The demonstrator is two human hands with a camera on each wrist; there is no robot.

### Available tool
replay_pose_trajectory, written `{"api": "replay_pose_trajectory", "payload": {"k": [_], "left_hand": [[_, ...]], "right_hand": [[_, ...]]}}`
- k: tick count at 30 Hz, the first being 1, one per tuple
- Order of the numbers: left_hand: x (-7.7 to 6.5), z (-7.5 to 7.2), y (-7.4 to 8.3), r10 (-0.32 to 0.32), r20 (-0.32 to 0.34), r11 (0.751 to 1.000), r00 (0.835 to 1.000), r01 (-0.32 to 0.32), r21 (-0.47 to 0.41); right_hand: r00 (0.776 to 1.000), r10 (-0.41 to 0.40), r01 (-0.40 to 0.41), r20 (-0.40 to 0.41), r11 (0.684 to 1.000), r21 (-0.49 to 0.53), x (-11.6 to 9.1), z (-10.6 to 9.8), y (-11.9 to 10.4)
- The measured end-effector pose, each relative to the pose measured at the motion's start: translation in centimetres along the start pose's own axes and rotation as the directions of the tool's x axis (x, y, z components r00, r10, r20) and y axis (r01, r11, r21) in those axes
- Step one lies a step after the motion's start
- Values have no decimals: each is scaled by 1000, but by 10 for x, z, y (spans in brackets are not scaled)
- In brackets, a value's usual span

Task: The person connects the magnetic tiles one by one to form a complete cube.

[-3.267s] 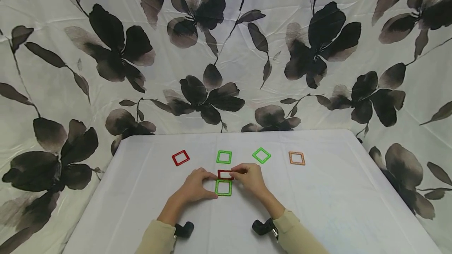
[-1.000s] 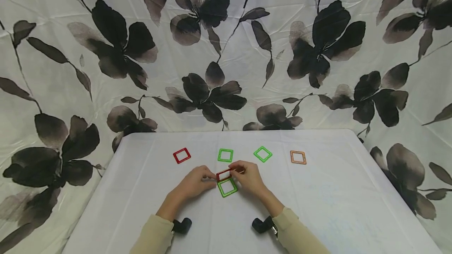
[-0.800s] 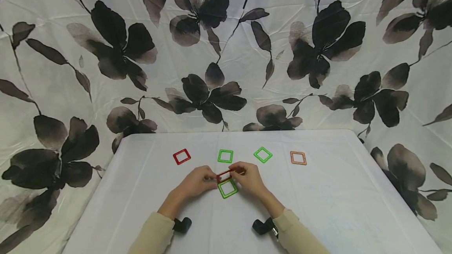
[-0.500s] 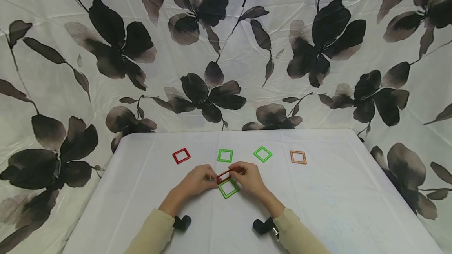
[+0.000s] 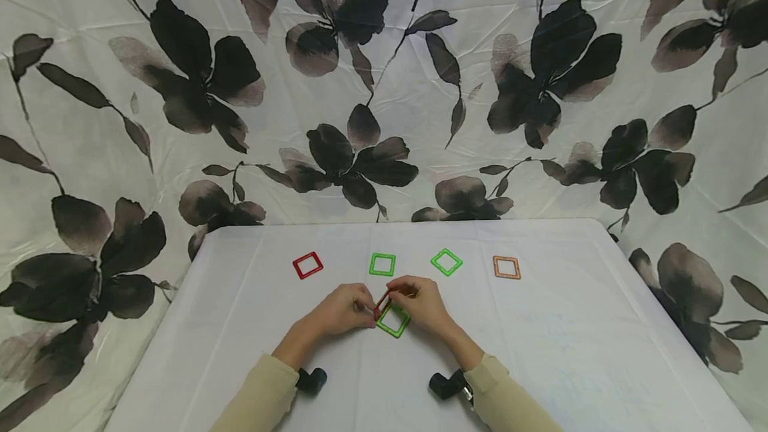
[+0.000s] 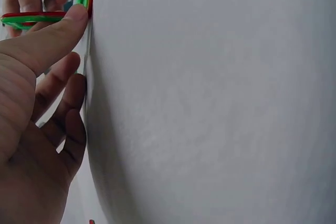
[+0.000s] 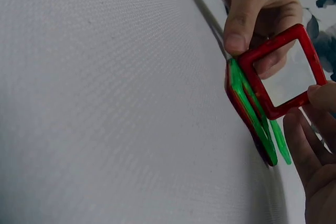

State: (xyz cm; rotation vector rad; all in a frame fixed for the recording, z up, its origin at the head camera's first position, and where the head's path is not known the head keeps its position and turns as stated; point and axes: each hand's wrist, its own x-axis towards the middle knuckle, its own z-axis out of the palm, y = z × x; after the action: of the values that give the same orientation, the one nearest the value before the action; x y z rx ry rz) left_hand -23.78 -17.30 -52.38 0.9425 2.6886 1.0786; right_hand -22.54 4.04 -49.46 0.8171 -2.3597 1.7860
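Note:
My left hand [image 5: 341, 310] pinches the near left corner where a red square magnetic tile [image 7: 256, 87] meets a green one [image 5: 388, 331]. The red tile stands tilted up from the green tile, which lies low over the cloth, turned cornerwise. My right hand [image 5: 425, 302] pinches the red tile's far corner between thumb and fingertips. In the left wrist view the thumb [image 6: 71, 19] lies at the joined corner, and the raised tile shows red and green along its edge [image 6: 31, 17]. Fingers partly hide the red tile in the head view.
Beyond the hands lie, in a row, a red square tile [image 5: 308, 265], two green ones [image 5: 372, 264] [image 5: 447, 274] and an orange one [image 5: 507, 277]. A white cloth covers the table [image 5: 570, 352]. A floral curtain [image 5: 432, 105] hangs behind it.
The joined red and green tiles have turned from squared to cornerwise and shifted slightly right. My left hand went from spanning their left side to pinching the shared corner; my right hand stays nearly in place.

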Motion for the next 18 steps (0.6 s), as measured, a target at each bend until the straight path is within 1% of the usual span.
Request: {"api": "replay_pose_trajectory", "payload": {"k": [5, 8, 11, 14, 16, 18], "left_hand": [[1, 1, 1, 8, -3, 1000, 1000, -8, 2], [1, 1, 1, 6, -7, 1000, 1000, -6, 1], [1, 1, 2, -3, -6, 1000, 1000, 3, 2], [1, 1, 4, -9, -10, 1000, 1000, 9, -3], [0, 1, 4, -20, -4, 1000, 1000, 20, -7], [0, 1, 6, -32, -1, 999, 999, 32, 3]], "right_hand": [[1000, 10, -10, -18, 1000, -18, 0, -3, -1], [998, 40, -40, -46, 999, 9, 2, -13, 7], [992, 78, -74, -95, 996, 50, 5, -28, 22], [979, 113, -107, -167, 993, 48, 8, -46, 35], [963, 146, -147, -225, 989, 12, 9, -59, 41], [943, 179, -199, -279, 979, -45, 9, -72, 45]]}}
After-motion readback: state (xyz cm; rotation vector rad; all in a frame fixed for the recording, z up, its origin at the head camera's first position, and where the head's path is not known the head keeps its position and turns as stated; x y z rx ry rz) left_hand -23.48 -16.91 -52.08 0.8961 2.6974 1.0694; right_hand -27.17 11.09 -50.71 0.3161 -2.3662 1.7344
